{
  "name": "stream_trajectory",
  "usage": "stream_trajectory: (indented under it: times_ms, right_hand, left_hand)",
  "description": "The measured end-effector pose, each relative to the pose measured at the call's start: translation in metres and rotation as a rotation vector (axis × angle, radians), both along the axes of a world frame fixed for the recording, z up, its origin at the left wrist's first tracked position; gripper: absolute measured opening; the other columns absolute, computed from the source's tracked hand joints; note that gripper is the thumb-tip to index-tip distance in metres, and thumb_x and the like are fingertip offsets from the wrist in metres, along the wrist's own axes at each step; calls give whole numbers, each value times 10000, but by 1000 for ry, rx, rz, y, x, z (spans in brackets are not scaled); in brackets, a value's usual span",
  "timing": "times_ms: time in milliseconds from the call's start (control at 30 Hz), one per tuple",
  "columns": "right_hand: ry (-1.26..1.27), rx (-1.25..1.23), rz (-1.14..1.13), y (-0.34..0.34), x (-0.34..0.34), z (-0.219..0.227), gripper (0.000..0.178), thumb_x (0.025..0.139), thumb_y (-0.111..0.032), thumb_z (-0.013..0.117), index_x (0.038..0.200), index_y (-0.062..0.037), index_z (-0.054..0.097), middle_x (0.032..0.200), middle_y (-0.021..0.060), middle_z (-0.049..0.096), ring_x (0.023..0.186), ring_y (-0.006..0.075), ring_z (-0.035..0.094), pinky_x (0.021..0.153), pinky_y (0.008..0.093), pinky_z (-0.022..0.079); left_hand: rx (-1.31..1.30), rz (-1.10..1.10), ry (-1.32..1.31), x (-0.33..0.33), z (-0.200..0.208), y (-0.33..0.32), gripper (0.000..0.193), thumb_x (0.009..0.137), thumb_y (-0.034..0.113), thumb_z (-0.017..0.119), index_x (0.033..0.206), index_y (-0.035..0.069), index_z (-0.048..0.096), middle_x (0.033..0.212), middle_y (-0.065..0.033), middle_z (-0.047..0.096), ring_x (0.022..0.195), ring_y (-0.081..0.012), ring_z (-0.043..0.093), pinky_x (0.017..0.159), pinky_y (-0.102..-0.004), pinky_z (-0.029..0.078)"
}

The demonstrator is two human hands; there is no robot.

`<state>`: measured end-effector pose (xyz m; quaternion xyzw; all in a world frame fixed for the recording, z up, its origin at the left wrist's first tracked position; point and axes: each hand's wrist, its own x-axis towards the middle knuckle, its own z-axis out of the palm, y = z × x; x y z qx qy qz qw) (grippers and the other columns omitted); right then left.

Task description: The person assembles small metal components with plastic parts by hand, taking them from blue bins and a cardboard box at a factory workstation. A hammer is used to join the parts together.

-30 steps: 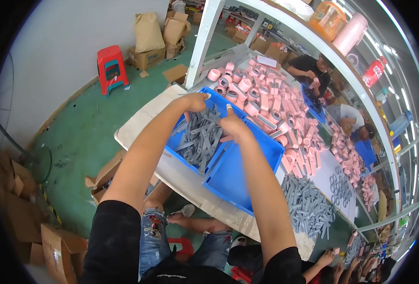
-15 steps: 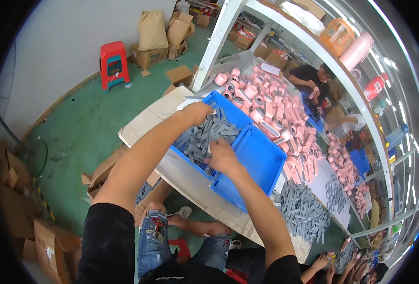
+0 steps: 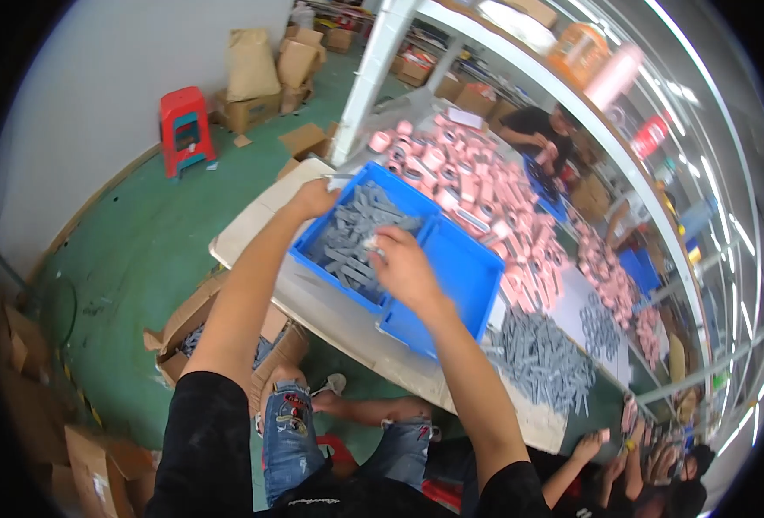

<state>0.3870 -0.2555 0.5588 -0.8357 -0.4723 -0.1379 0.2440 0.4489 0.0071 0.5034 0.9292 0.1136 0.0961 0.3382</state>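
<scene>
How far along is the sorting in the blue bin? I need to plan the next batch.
Done: a heap of grey parts already lies on the table beside the blue bin. In hand: the left hand rests at the bin's far corner, and the right hand pinches something small over it. Left: grey parts in the bin cover about half its floor.

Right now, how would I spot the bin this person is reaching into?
Find the long white table beside the white post. At its near end sits a blue plastic bin, half filled with grey parts, both hands inside. It is the only blue box on the table, next to the loose pink pieces.
</scene>
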Motion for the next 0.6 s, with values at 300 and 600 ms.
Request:
stream_trajectory:
  times_ms: [300, 600]
  right_hand:
    - [936, -191, -181, -159, -206, -204, 391, 923, -346, 634, 1133, -16, 652, 1011, 200, 699, 970, 291, 683, 847, 369, 531]
    - [1559, -302, -592, -235, -296, -512, 953, 761, -698, 635, 1448, -68, 437, 1482, 193, 439, 1373, 348, 416, 1118, 377, 364]
  left_hand:
    - [183, 166, -930, -88, 31, -58, 562, 898, 192, 622, 1347, -87, 430, 1282, -314, 521, 1221, -456, 482, 1071, -465, 366]
    - [-147, 444, -507, -224, -143, -130, 686, 923, 176, 631, 1432, -134, 289, 1483, -325, 332, 1400, -415, 314, 1174, -452, 226]
